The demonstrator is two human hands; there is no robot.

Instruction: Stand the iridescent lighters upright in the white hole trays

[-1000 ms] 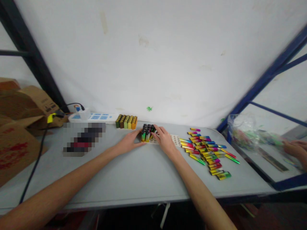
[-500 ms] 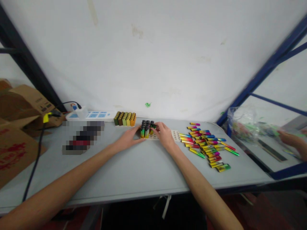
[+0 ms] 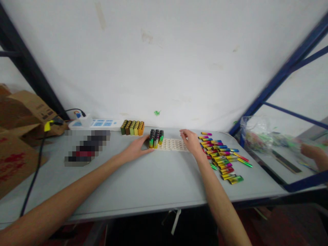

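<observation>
Several upright lighters with black tops [image 3: 155, 139] stand in the left end of a white tray with rows of holes [image 3: 174, 144]. My left hand [image 3: 135, 148] rests against their left side, thumb and fingers apart around the near and far corners. Over the tray's right end is my right hand [image 3: 191, 140], fingers loosely curled and apart, with nothing seen between them. Right of it lies a loose spread of shiny multicoloured metallic sleeves [image 3: 222, 157], partly hidden by the hand and wrist.
A block of gold-topped pieces [image 3: 132, 127] stands by the wall, beside a white power strip [image 3: 104, 123]. At left are a pixelated dark object [image 3: 88, 147] and cardboard boxes [image 3: 19, 153]. Beyond the blue frame [image 3: 271, 92] are a plastic bag [image 3: 256, 135] and another person's hand [image 3: 314, 152].
My right hand has moved right, away from the lighters, uncovering more of the white tray. My left hand stays beside them. The view has shifted slightly.
</observation>
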